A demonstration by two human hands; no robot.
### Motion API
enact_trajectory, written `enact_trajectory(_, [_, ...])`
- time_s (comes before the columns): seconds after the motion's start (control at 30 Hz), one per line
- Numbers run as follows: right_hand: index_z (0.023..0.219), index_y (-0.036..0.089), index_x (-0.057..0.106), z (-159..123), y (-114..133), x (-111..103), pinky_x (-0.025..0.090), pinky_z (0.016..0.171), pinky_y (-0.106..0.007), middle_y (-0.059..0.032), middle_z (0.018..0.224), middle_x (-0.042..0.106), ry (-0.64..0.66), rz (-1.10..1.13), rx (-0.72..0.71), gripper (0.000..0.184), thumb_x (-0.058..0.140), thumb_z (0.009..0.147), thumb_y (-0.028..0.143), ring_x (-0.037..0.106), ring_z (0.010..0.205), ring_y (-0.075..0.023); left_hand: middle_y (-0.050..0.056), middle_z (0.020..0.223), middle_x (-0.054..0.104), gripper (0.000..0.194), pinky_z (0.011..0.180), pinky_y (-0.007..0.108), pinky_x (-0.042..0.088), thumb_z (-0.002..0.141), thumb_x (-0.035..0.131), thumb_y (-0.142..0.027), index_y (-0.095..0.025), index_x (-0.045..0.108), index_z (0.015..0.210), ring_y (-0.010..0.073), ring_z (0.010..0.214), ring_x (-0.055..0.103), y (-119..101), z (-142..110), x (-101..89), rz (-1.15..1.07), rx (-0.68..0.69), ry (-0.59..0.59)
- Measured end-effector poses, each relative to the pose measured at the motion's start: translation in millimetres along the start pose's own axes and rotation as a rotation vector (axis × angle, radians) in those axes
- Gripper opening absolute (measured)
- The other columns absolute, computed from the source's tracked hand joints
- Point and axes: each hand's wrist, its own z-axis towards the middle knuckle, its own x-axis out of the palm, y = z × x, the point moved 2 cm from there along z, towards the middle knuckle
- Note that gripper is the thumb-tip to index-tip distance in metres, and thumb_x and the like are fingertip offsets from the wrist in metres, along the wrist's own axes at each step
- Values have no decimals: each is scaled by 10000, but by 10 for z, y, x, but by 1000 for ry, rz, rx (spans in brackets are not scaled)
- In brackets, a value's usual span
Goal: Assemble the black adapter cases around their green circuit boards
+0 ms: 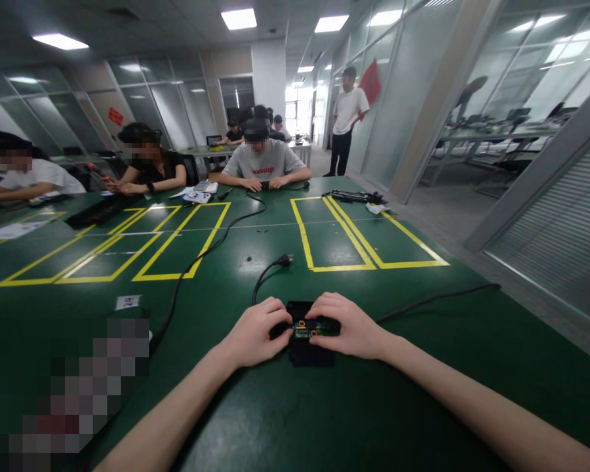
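Observation:
A small black box (305,351) with coloured parts showing at its open top lies on the green table (285,419) in front of me. My left hand (256,330) is curled on its left side and my right hand (350,326) is curled on its right side. The fingers of both press on the coloured parts in the middle. A black cable with a plug (284,261) curves away from behind the box. Another black cable (437,298) runs off to the right.
Yellow tape rectangles (344,236) mark the table further out. A long black cable (201,255) crosses the table at left. A white label (128,302) lies at left. People sit on the far side; one in a grey shirt (263,164) faces me. Another stands at the back (347,121).

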Motion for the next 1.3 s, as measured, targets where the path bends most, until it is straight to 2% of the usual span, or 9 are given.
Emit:
enact_trajectory(0.1, [1020, 199, 698, 7, 11, 1, 526, 823, -369, -70, 973, 729, -27, 17, -22, 194, 787, 868, 281, 646, 923, -223, 43, 912, 684, 81, 771, 286, 529, 945, 595, -190, -193, 675, 947, 187, 869, 642, 4, 0, 5, 26, -5, 26])
enact_trajectory(0.23, [1014, 205, 671, 2, 8, -88, 534, 818, -367, -90, 1011, 699, -75, -72, 2, 134, 709, 899, 264, 641, 951, -237, 39, 917, 679, 120, 751, 274, 528, 989, 551, -228, -196, 667, 994, 175, 825, 649, 26, -8, -4, 65, -30, 37])
enact_trajectory(0.37, [896, 206, 650, -35, -76, -181, 496, 679, -307, -54, 847, 686, 24, -173, 45, 47, 647, 904, 252, 642, 763, -198, 39, 938, 679, 176, 743, 267, 522, 1033, 477, -256, -199, 642, 1046, 165, 805, 651, 14, 0, -69, 44, -41, 8])
enact_trajectory(0.53, [913, 186, 684, -97, -58, -264, 464, 614, -280, -45, 767, 713, 38, -109, -4, 147, 581, 964, 277, 639, 636, -166, 39, 892, 669, 159, 667, 252, 475, 1010, 479, -240, -188, 629, 1006, 148, 737, 630, -97, -24, -136, -32, -3, -39])
enact_trajectory(0.63, [876, 187, 687, -128, 61, -259, 448, 598, -277, -36, 717, 693, 85, -64, -59, 136, 592, 941, 260, 620, 608, -159, 19, 799, 646, 131, 612, 239, 444, 965, 504, -218, -189, 627, 929, 128, 651, 591, -169, -76, -128, -106, 31, 1])
enact_trajectory(0.8, [801, 202, 665, -138, 144, -194, 402, 567, -256, -2, 660, 655, 209, -32, -33, 95, 632, 886, 228, 587, 569, -135, 6, 772, 640, 127, 557, 227, 407, 920, 537, -184, -188, 663, 903, 107, 583, 552, -166, -140, -79, -168, 21, 80])
enact_trajectory(1.03, [861, 201, 690, -112, 77, -226, 399, 578, -255, -12, 701, 666, 172, -64, -25, 82, 612, 863, 225, 569, 584, -136, 25, 846, 698, 144, 652, 247, 471, 947, 554, -236, -201, 692, 966, 142, 691, 626, -133, -91, -55, -85, -40, 57])
enact_trajectory(1.2, [845, 183, 693, -114, 28, -200, 409, 550, -237, 10, 653, 608, 138, 106, 67, 99, 610, 878, 224, 514, 542, -114, 37, 863, 703, 115, 689, 265, 500, 921, 587, -252, -195, 685, 942, 163, 743, 642, -122, -71, -81, -58, -38, 62])
enact_trajectory(1.3, [832, 177, 703, -120, -22, -183, 429, 556, -235, 5, 668, 622, 132, 178, 109, 142, 645, 913, 278, 534, 560, -114, 39, 855, 698, 122, 686, 258, 494, 937, 580, -239, -190, 691, 930, 159, 747, 641, -92, -84, -89, -81, -20, 37])
